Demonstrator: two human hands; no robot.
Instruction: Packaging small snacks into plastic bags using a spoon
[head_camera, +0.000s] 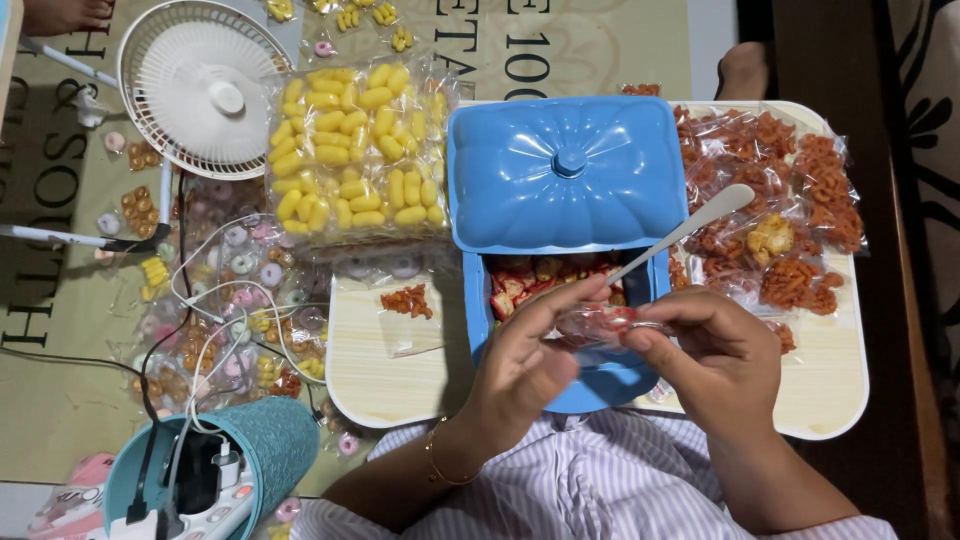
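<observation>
Small clear packet pinched over the blue box, centre of the frame.

Filling step judged in hand; next move would call for a steady spoon tip at the packet's mouth. Left hand curled, fingers clamped on the packet; right hand gripping packet and white spoon, above the pale worktop.

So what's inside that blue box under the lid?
In the blue box, red and yellowish snack pieces show through the open strip. The lid and both hands hide the rest.
</observation>
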